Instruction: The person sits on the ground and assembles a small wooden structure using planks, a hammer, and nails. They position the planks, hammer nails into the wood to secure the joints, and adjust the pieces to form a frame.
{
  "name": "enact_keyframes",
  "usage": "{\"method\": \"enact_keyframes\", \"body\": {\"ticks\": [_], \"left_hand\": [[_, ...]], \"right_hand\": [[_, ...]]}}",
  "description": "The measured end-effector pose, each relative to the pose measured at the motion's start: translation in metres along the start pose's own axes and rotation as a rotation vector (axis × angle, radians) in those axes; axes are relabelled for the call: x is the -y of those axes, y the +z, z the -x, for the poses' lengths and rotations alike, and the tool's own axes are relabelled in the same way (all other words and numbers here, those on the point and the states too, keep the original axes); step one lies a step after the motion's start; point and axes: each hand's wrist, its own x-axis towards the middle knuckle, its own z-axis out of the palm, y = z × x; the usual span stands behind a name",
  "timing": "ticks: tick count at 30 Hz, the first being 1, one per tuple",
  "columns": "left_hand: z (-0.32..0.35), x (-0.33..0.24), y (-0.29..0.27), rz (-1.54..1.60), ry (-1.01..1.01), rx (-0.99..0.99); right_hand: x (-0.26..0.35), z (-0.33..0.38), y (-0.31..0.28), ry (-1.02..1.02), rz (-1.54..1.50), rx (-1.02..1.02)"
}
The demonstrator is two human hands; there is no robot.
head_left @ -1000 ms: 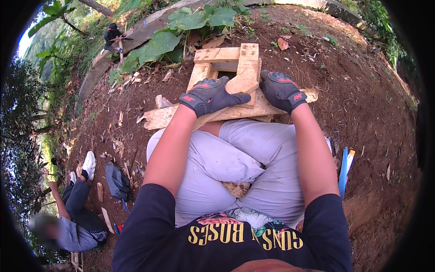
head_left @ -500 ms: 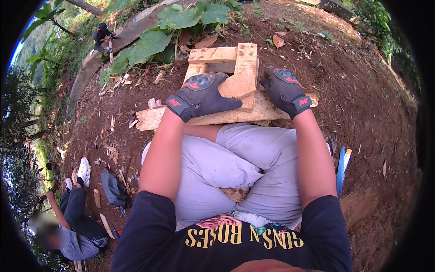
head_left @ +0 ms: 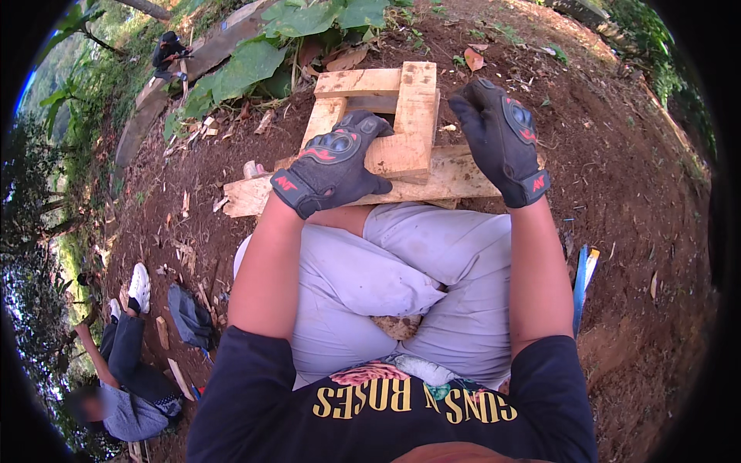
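Observation:
A small square frame of pale wooden pieces (head_left: 417,96) rests on the far side of a rough wooden plank (head_left: 455,171), which lies across the ground in front of my crossed legs. My left hand (head_left: 336,158), in a black glove with red marks, grips the frame's near left corner, thumb on the near side and fingers over the top. To the right of the frame, apart from it, my gloved right hand (head_left: 500,139) is raised over the plank's right end with its fingers curled. Whatever those fingers may hold is hidden.
Beside my right leg lies a long blue object (head_left: 580,289). Large green leaves (head_left: 251,69) grow beyond the frame. At left a person (head_left: 139,409) sits near a dark grey bag (head_left: 189,316) and wood scraps. Another person (head_left: 167,55) is farther off.
My right hand has lifted away from the frame's right side, turning upright. My left hand has shifted slightly left, its thumb now at the frame's near edge. The frame sits slightly higher in view.

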Motion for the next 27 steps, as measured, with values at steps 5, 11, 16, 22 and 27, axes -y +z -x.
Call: {"method": "enact_keyframes", "body": {"ticks": [5,11,16,22,27], "left_hand": [[-0.007,0.002,0.001,-0.030,0.139,-0.046],[-0.011,0.006,-0.001,-0.020,0.064,0.025],[-0.011,0.010,0.000,-0.016,0.088,0.025],[-0.010,0.004,-0.007,0.024,0.053,0.019],[-0.011,0.001,-0.009,0.148,0.017,-0.071]], "right_hand": [[0.006,0.004,0.015,-0.143,-0.240,0.072],[0.012,0.009,0.023,-0.230,-0.206,0.220],[0.016,0.008,0.020,-0.176,-0.207,0.264],[0.020,0.009,0.013,-0.192,-0.233,0.245],[0.013,0.009,0.015,-0.256,-0.160,0.303]]}}
